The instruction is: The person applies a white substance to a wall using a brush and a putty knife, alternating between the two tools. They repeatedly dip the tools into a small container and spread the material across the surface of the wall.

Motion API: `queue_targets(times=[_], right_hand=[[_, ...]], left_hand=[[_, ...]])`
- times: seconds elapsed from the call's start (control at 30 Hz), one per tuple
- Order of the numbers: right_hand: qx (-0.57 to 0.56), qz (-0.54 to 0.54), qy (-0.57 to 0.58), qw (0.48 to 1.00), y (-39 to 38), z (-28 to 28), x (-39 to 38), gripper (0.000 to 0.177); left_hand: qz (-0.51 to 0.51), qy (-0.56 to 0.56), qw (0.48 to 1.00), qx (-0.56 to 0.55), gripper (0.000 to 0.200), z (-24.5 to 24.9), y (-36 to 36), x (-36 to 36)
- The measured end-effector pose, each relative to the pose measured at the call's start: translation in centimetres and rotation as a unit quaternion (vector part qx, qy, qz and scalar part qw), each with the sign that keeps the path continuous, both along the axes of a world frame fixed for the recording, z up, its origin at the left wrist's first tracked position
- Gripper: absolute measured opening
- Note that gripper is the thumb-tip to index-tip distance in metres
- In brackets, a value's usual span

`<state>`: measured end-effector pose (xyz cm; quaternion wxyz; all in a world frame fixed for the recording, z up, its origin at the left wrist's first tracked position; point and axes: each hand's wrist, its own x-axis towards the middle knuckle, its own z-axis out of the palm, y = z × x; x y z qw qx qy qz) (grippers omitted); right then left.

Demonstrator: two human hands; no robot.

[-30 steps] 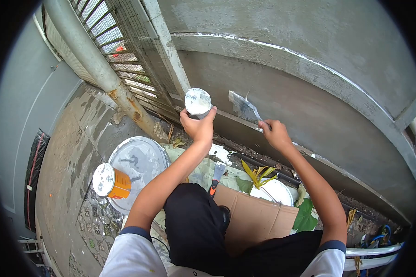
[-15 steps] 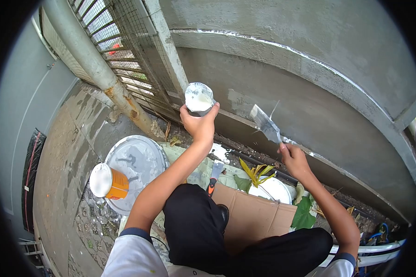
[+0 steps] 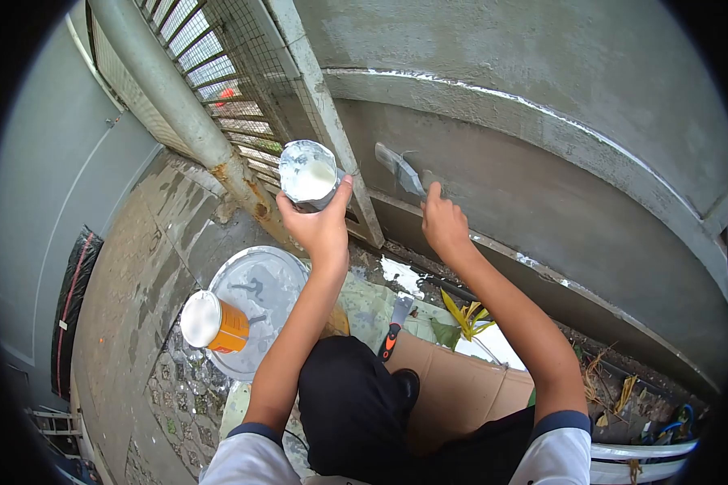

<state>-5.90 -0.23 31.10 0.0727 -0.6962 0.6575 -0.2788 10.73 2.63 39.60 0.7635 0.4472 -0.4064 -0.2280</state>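
Observation:
My left hand (image 3: pixel 319 226) is wrapped round a small tub (image 3: pixel 293 168) with white paint in it, its inside smeared white and grey. The tub is held up in front of the gate's frame, mouth toward me. In my right hand (image 3: pixel 446 220) is a flat paintbrush (image 3: pixel 399 168), gripped by the handle. A few stray bristles stick out from it. Its head points up and left and overlaps the lower grey wall (image 3: pixel 510 194) in this view.
An orange can with a white lid (image 3: pixel 201 320) stands on a round, paint-smeared lid (image 3: pixel 255 283) at left. A scraper (image 3: pixel 395 323) lies by the cardboard (image 3: pixel 453 380) near my knees. A barred gate (image 3: pixel 243 89) and a rusty post (image 3: pixel 170 105) rise ahead.
My right hand has moved left and up along the wall with the paintbrush. The tub in my left hand has shifted slightly left, and the view has turned a little to the right.

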Motion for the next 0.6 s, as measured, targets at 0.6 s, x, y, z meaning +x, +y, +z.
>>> queue_targets(times=[0.6], right_hand=[[0.076,0.067,-0.101,0.99,5.5,4.8,-2.7,0.029]], left_hand=[[-0.042,-0.006,0.999,-0.018,0.058,-0.8,-0.2,-1.7]])
